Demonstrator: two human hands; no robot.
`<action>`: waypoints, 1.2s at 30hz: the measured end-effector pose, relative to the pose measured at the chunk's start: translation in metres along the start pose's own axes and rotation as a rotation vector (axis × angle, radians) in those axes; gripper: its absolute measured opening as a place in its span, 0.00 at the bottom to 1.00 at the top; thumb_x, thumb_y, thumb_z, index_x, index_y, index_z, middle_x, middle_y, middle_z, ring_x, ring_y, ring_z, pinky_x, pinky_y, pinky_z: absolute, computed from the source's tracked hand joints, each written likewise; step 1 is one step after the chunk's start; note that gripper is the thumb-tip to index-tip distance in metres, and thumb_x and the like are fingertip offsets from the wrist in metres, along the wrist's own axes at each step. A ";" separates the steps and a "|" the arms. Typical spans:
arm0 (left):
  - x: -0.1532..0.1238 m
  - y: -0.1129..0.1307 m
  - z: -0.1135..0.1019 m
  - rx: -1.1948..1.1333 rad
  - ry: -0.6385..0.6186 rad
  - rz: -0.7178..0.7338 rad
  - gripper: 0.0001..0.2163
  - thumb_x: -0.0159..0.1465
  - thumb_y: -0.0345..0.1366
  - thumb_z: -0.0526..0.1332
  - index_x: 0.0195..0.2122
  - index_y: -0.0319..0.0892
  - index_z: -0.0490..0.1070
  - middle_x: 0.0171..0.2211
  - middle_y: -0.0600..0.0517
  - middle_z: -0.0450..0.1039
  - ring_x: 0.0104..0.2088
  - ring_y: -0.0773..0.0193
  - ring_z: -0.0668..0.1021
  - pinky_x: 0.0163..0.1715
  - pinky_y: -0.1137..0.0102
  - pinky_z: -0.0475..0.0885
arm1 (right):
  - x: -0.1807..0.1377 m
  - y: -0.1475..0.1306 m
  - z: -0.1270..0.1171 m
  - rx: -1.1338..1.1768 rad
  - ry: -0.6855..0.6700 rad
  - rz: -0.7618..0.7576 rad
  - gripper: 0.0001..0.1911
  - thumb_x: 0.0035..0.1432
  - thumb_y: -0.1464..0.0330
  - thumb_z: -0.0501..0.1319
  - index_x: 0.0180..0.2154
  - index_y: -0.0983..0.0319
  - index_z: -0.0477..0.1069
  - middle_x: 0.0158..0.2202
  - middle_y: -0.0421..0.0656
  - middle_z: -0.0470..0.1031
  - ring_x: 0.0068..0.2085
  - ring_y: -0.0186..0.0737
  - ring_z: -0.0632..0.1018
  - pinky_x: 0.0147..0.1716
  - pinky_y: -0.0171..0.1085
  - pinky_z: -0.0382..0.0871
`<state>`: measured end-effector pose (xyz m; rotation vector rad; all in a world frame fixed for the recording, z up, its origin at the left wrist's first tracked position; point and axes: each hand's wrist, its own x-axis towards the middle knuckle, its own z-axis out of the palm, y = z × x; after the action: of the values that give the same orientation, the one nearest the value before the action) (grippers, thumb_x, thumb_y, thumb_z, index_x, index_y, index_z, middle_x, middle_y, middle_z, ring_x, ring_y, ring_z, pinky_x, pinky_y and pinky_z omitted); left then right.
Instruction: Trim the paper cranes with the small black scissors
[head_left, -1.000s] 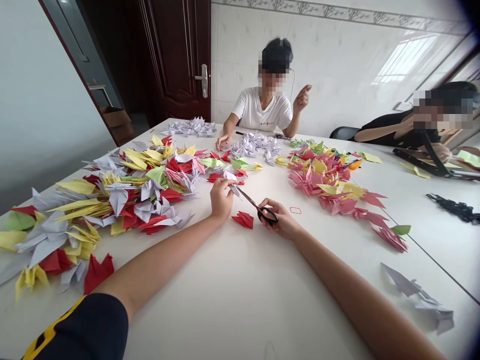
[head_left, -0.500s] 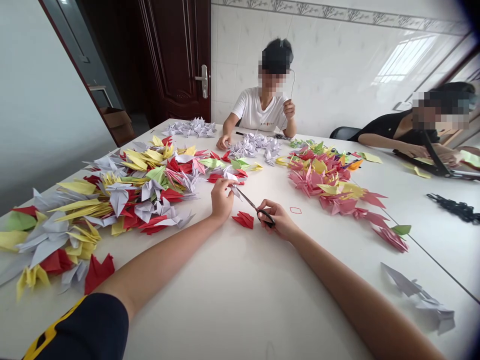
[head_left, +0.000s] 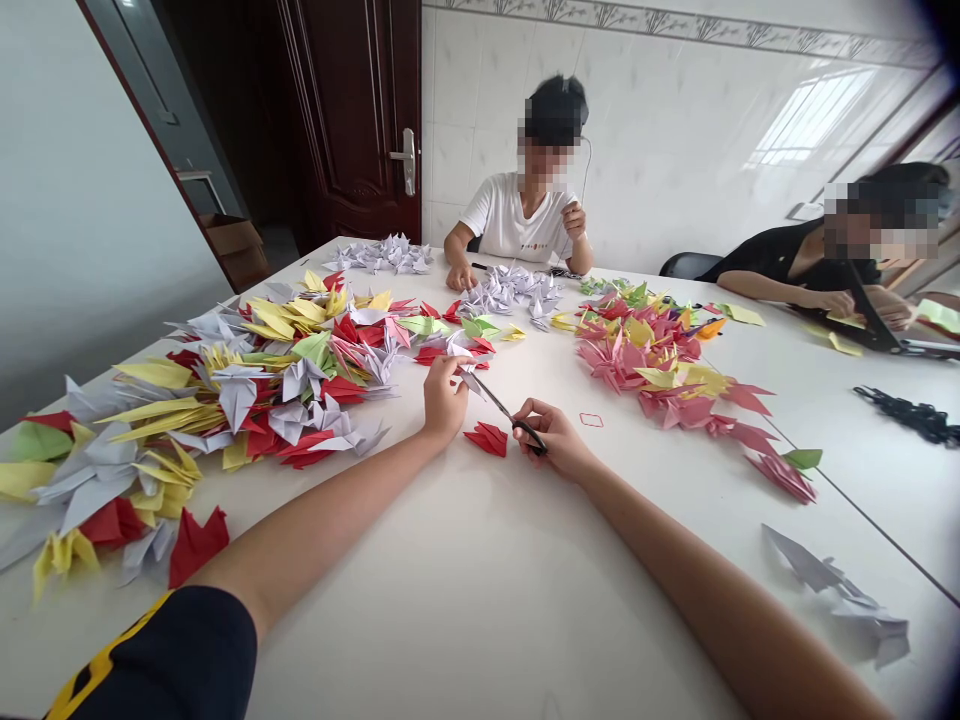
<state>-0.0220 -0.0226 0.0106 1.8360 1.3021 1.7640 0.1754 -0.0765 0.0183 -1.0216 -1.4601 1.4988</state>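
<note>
My left hand (head_left: 445,398) pinches a small white paper crane (head_left: 472,380) above the middle of the table; part of the crane is hidden by my fingers. Black-handled scissors (head_left: 531,434) are in my right hand (head_left: 553,440), with their blades pointing up and left against the white paper. Just below the blades, a folded red paper piece (head_left: 489,438) lies on the white table (head_left: 480,580). To the left of my left hand is a large heap of folded paper cranes (head_left: 262,370) in white, yellow, red and green.
Pink and yellow paper cranes (head_left: 637,350) lie to the right, white ones (head_left: 510,290) at the back. A co-worker in a white shirt (head_left: 525,215) sits opposite; another person (head_left: 795,260) sits beside a paper cutter (head_left: 870,315). Black cord (head_left: 911,415) lies at the right.
My hands stay almost in place, with the scissor blades still at the white crane. The co-worker opposite has moved a hand slightly right, toward the white cranes.
</note>
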 end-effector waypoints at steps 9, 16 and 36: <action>0.001 -0.004 0.001 -0.039 0.010 -0.007 0.21 0.57 0.18 0.56 0.47 0.46 0.75 0.44 0.49 0.74 0.44 0.62 0.77 0.39 0.70 0.74 | 0.000 0.006 0.000 -0.009 0.013 -0.050 0.22 0.49 0.51 0.70 0.33 0.59 0.65 0.21 0.36 0.73 0.16 0.32 0.69 0.14 0.31 0.52; 0.001 -0.004 0.000 -0.012 0.010 -0.003 0.26 0.54 0.15 0.53 0.47 0.46 0.77 0.43 0.49 0.73 0.43 0.62 0.76 0.40 0.70 0.73 | 0.002 0.008 0.003 -0.069 0.040 -0.040 0.22 0.43 0.57 0.75 0.33 0.59 0.67 0.18 0.31 0.67 0.16 0.31 0.66 0.15 0.32 0.59; 0.005 -0.008 0.001 -0.162 -0.039 -0.145 0.19 0.56 0.25 0.64 0.49 0.46 0.79 0.40 0.50 0.72 0.40 0.64 0.78 0.37 0.72 0.75 | 0.001 0.013 0.003 -0.086 0.178 -0.155 0.20 0.49 0.54 0.71 0.37 0.58 0.68 0.23 0.33 0.67 0.19 0.32 0.67 0.20 0.35 0.61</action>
<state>-0.0251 -0.0139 0.0084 1.6377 1.2065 1.6962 0.1723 -0.0771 0.0056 -1.0399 -1.4520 1.2132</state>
